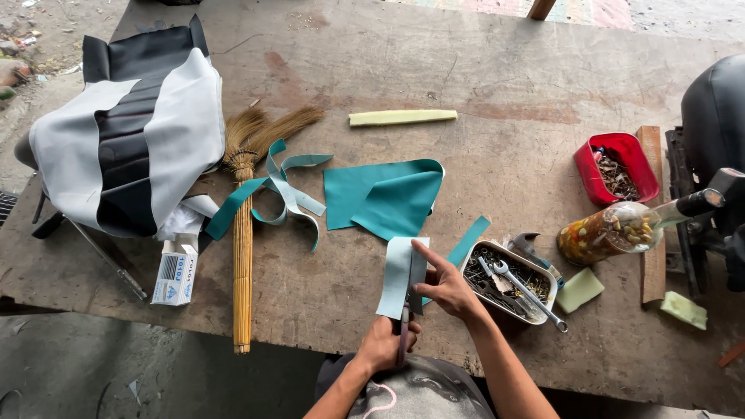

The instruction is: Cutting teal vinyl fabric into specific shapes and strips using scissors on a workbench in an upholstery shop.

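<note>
Two hands busy: left (pixel 384 341) grips scissors (pixel 404 332); right (pixel 446 283) pinches pale strip (pixel 400 273).

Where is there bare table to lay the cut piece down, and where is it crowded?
Bare wood runs along the far side of the table, beyond the pale foam strip, and between the teal sheet and the red tub. Another patch lies near the front edge, between the broom and the left hand. Around the metal tray it is crowded.
</note>
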